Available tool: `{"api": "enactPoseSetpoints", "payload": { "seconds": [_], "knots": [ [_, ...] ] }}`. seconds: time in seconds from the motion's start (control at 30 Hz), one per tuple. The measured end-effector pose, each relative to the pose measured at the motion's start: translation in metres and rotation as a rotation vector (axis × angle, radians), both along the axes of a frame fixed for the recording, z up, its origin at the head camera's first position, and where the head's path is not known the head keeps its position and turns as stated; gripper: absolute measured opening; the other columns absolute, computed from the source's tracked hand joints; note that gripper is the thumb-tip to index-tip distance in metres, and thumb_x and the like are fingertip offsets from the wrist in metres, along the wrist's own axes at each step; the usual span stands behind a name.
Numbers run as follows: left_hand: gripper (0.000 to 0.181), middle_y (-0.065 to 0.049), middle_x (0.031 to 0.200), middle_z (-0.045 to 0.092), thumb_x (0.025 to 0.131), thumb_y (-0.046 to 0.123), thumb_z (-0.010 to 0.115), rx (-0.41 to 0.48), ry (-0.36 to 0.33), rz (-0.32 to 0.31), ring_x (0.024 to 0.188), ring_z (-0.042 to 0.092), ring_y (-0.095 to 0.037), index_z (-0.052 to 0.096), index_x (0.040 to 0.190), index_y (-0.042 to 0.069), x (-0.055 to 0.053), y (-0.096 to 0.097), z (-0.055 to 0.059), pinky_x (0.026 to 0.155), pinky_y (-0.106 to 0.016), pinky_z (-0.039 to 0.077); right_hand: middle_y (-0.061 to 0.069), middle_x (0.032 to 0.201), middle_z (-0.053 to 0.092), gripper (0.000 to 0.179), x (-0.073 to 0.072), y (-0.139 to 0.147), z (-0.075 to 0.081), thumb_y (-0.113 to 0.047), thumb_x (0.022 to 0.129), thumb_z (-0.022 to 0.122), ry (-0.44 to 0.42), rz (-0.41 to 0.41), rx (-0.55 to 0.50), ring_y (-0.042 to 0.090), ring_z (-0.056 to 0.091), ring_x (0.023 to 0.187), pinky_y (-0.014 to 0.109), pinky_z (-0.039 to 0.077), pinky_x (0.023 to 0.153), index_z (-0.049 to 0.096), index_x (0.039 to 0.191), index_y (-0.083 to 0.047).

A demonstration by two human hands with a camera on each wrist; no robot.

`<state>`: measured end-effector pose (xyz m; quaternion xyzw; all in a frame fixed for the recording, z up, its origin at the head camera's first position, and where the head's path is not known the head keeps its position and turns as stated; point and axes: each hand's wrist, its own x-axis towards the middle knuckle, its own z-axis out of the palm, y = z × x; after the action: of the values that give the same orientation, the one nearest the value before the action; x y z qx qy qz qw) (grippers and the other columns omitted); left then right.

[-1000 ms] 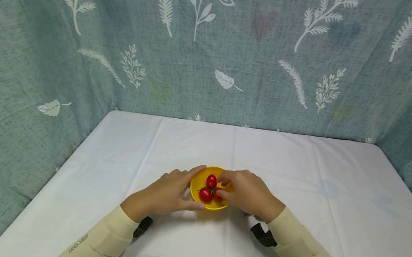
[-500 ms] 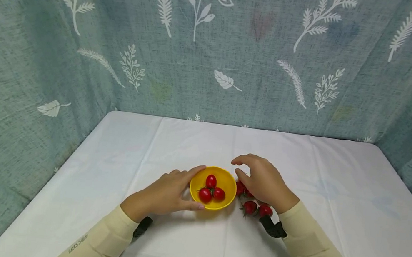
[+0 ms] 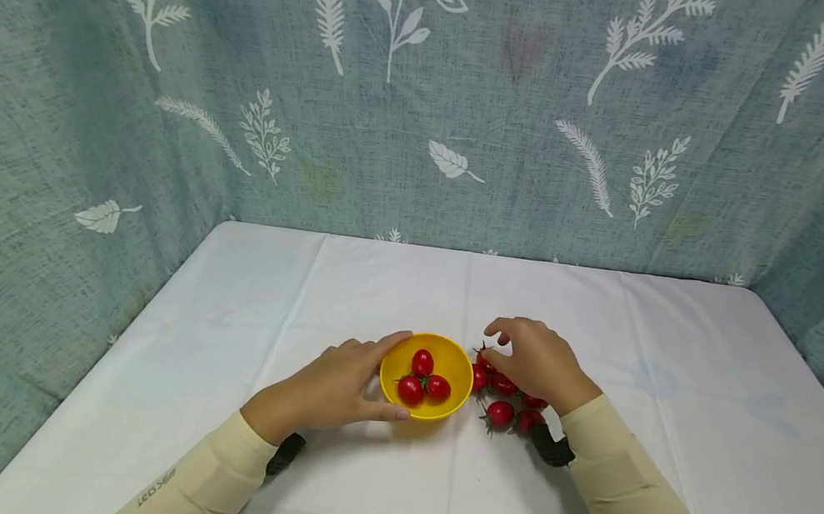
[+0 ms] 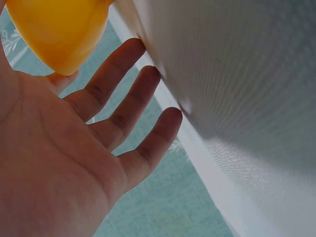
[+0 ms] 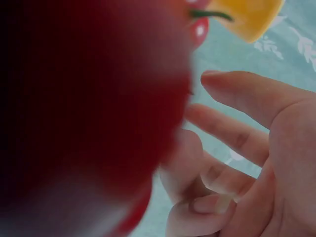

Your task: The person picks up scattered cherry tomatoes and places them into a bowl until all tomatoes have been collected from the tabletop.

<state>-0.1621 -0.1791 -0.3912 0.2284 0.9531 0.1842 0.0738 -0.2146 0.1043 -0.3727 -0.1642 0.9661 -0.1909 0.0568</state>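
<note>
A small yellow bowl (image 3: 457,368) with three red cherry tomatoes (image 3: 410,390) inside stands mid-table. My left hand (image 3: 334,384) steadies it from the left between thumb and index finger, while its other fingers spread near the cloth in the left wrist view. Right of the bowl lies a cluster of several cherry tomatoes (image 3: 500,415) with green calyxes. Over that cluster hovers my right hand (image 3: 540,364), fingers bent, thumb and index apart with nothing pinched between them. A blurred tomato (image 5: 98,98) fills the left of the right wrist view; the palm hides part of the cluster in the head view.
A white cloth (image 3: 358,486) covers the table. Behind and at both sides hangs a grey-green curtain (image 3: 389,188) with white leaf prints. Each wrist wears a dark strap, such as the left strap (image 3: 286,453).
My right hand has let go of a tomato in the bowl, moved right out of it, and come over the cluster on the cloth. The left hand and bowl stay put.
</note>
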Motion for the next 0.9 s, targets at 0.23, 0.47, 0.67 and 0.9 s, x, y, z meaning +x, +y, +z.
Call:
{"api": "enactPoseSetpoints", "payload": {
  "seconds": [0.23, 0.47, 0.67, 0.9],
  "knots": [
    [0.102, 0.001, 0.139, 0.06, 0.076, 0.073, 0.07, 0.002, -0.005, 0.001, 0.115, 0.055, -0.025, 0.025, 0.159, 0.033, 0.0, 0.0, 0.0, 0.095, -0.049, 0.045, 0.006, 0.102, 0.073, 0.034, -0.004, 0.002, -0.007, -0.034, 0.092, 0.072, -0.034, -0.005, 0.013, 0.02, 0.064, 0.084, 0.04, 0.056, 0.077, 0.07, 0.119, -0.013],
    [0.102, 0.001, 0.139, 0.06, 0.076, 0.073, 0.07, 0.004, -0.005, -0.002, 0.115, 0.055, -0.026, 0.025, 0.159, 0.033, 0.0, 0.0, 0.0, 0.095, -0.049, 0.045, 0.005, 0.099, 0.074, 0.036, -0.005, 0.001, -0.012, -0.032, 0.089, 0.076, -0.045, 0.019, 0.019, 0.017, 0.064, 0.081, 0.038, 0.058, 0.077, 0.071, 0.119, -0.013],
    [0.102, 0.001, 0.139, 0.061, 0.077, 0.074, 0.069, 0.0, -0.001, -0.002, 0.115, 0.055, -0.026, 0.025, 0.159, 0.032, 0.0, 0.0, 0.0, 0.095, -0.049, 0.045, 0.005, 0.1, 0.074, 0.034, -0.006, 0.002, -0.014, -0.03, 0.089, 0.076, -0.041, 0.028, 0.016, 0.018, 0.065, 0.083, 0.039, 0.058, 0.079, 0.071, 0.118, -0.014],
    [0.101, 0.0, 0.139, 0.061, 0.078, 0.072, 0.07, 0.004, 0.005, -0.005, 0.114, 0.056, -0.026, 0.025, 0.159, 0.031, 0.0, 0.001, 0.001, 0.096, -0.051, 0.045, 0.005, 0.101, 0.074, 0.032, -0.006, 0.002, -0.015, -0.03, 0.089, 0.076, -0.035, 0.022, 0.018, 0.019, 0.065, 0.085, 0.039, 0.057, 0.079, 0.071, 0.117, -0.014]
  ]
}}
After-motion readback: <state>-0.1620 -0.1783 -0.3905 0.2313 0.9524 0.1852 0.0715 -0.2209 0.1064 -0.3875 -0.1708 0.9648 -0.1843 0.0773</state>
